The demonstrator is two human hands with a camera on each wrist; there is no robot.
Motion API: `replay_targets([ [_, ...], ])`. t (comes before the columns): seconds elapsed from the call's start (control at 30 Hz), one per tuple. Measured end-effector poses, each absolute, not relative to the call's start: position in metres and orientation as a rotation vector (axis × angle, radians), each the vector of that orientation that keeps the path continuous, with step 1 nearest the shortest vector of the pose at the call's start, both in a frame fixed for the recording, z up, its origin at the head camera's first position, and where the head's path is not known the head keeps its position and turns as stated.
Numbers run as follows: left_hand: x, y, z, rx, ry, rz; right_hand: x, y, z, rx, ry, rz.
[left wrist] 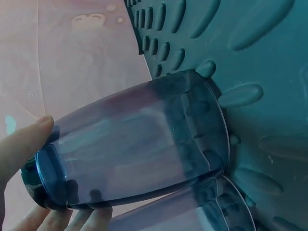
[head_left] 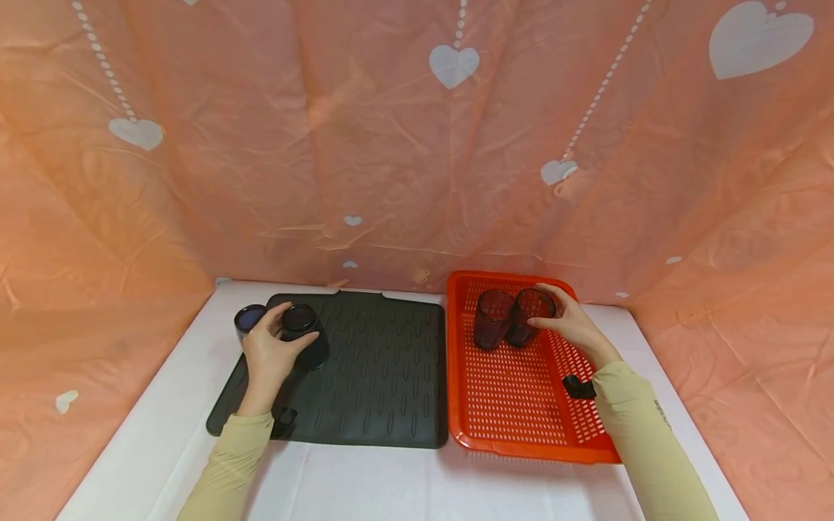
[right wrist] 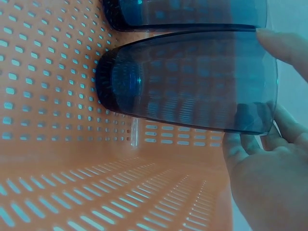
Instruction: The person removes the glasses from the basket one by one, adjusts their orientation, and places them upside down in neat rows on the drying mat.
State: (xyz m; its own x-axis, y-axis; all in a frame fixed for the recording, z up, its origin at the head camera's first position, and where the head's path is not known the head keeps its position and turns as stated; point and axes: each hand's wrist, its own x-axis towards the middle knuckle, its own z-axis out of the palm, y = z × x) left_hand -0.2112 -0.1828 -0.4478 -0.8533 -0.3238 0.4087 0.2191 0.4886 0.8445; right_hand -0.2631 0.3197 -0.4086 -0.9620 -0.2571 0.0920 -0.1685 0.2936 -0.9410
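My left hand [head_left: 268, 353] pinches the base of a dark tinted drinking glass [head_left: 313, 351] between thumb and fingers. That glass is upside down, its rim on the black ridged drying mat [head_left: 384, 362]. Close beside it, another inverted glass [head_left: 250, 318] shows past the fingers; the left wrist view has this second glass [left wrist: 168, 214] at the bottom. Over the orange basket [head_left: 458, 391], my right hand [head_left: 573, 325] grips the rim end of an upright tinted glass [right wrist: 187, 82], thumb on one side and fingers on the other. A matching upright glass [head_left: 491, 322] stands against it.
The mat and the perforated basket lie side by side on a white table surface [head_left: 365, 485]. The basket's raised walls surround the two glasses there. An orange curtain with pale hearts [head_left: 391, 166] hangs behind and at both sides.
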Motion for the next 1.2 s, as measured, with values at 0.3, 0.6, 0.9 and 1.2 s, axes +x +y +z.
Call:
replay_targets([
  [0.3, -0.2116, -0.1825, -0.4495, 0.047, -2.241, -1.361, -0.2649, 0.3219, -0.4117, -0.419, 2.477, -1.783],
  [0.6, -0.2092, -0.1863, -0.4487, 0.039, -2.257, -1.492, -0.2654, 0.3227, -0.4113, -0.410, 2.484, -1.751],
  [0.9, -0.2073, -0.1873, -0.4497, 0.087, -2.245, -1.590, -0.2650, 0.3215, -0.4112, -0.401, 2.488, -1.732],
  [1.2, -0.2063, -0.1904, -0.4484, 0.058, -2.249, -1.623, -0.2688, 0.3221, -0.4114, -0.424, 2.479, -1.744],
])
